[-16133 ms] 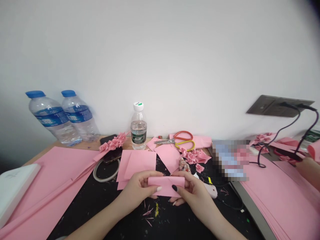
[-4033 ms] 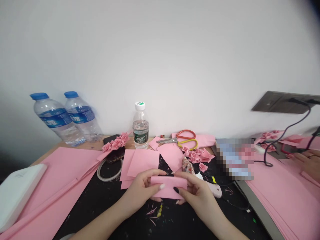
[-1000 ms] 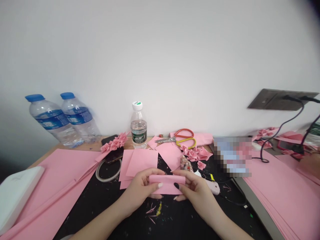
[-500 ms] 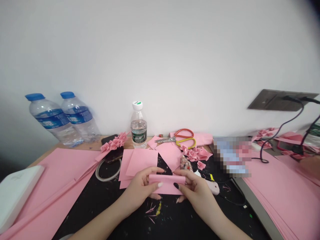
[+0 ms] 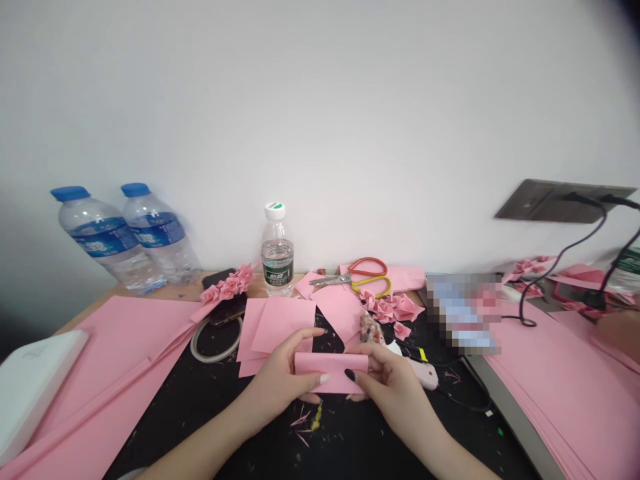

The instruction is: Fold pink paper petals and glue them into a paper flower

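At the far left, white case [image 5: 30, 380]: laid at the table's edge beside the large pink sheets [image 5: 115, 347]; untouched
Water bottles [image 5: 100, 237]: two stood upright against the wall, caps on; well apart from the hands
Tape ring [image 5: 215, 337]: laid flat on the black mat, just beside the loose pink squares [image 5: 280, 320]
Small bottle [image 5: 277, 257]: stood upright behind the squares; it could be knocked over if a reach toward the wall is made carelessly
Left hand [image 5: 280, 383]: clamped on the left end of the folded pink paper [image 5: 333, 363]; thumb pressed on the front, fingers curled behind
Folded pink paper: held just above the mat between both hands, in front of the squares; the fold could be set crooked if its edges are let slip while pressed; a tear is judged likely if the ends are pulled apart
Scissors [image 5: 360, 280]: laid near the wall, beyond the paper; not touched
Right hand [image 5: 395, 387]: pinched on the right end of the paper, thumb on the front
Glue gun [image 5: 425, 375]: laid just behind the right hand, its cable trailed rightward; knuckles could be brushed against it; whether it is hot cannot be told
Another person's hand [image 5: 620, 330]: seen at the right edge, well apart
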`<state>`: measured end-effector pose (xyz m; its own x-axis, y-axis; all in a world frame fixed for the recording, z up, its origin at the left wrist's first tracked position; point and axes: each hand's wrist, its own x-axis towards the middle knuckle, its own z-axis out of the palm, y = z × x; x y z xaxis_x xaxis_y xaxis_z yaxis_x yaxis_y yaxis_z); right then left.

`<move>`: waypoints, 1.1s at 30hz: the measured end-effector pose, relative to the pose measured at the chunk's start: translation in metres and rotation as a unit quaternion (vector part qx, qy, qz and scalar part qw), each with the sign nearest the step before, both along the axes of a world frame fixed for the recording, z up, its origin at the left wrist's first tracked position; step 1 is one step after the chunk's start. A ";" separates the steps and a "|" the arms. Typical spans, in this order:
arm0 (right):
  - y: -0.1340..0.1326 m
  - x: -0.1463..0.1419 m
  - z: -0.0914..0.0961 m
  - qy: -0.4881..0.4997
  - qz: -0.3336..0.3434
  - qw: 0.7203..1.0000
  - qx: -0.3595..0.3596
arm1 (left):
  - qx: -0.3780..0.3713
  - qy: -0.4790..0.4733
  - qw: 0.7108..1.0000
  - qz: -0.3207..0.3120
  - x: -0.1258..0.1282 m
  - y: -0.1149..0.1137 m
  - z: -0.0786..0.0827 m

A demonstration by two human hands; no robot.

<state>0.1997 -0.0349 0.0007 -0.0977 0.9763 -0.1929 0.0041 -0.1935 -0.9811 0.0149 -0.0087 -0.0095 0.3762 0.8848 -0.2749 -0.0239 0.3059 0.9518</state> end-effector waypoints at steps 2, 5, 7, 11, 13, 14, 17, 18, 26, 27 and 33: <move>-0.001 -0.001 0.000 -0.008 -0.001 1.000 0.004 | 0.006 0.011 1.000 0.003 0.001 -0.001 0.004; -0.003 -0.002 -0.001 -0.013 0.005 1.000 0.010 | -0.001 0.026 1.000 0.001 0.001 -0.002 0.010; -0.004 -0.002 -0.002 -0.014 0.009 1.000 0.014 | -0.007 0.028 1.000 -0.003 0.001 -0.002 0.011; -0.003 0.000 -0.006 -0.041 0.017 0.999 0.031 | 0.019 0.022 1.000 0.002 0.001 -0.002 0.005; -0.002 0.001 -0.005 -0.091 0.016 0.994 0.054 | 0.021 0.034 0.999 -0.003 0.000 -0.002 0.001; -0.002 0.001 -0.003 -0.127 0.018 0.989 0.072 | 0.027 0.040 0.999 -0.009 0.000 -0.003 0.001; -0.004 -0.001 0.003 -0.205 0.064 0.971 0.104 | 0.067 0.075 0.994 -0.038 -0.002 -0.006 0.001; -0.005 -0.002 0.005 -0.217 0.079 0.967 0.108 | 0.079 0.086 0.992 -0.051 -0.003 -0.008 0.001; -0.010 -0.007 0.007 -0.232 0.163 0.955 0.088 | 0.041 0.074 0.984 -0.154 -0.002 -0.016 0.008; -0.010 -0.006 0.007 -0.230 0.166 0.955 0.083 | 0.034 0.073 0.984 -0.159 -0.002 -0.015 0.008; -0.011 -0.006 0.005 -0.230 0.158 0.958 0.069 | 0.014 0.068 0.982 -0.176 -0.006 -0.013 0.009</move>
<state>0.1941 -0.0458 0.0055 -0.3281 0.9314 -0.1575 0.4787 0.0202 -0.8777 0.0090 -0.0214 -0.0009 0.6224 0.7139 -0.3208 0.2061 0.2459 0.9471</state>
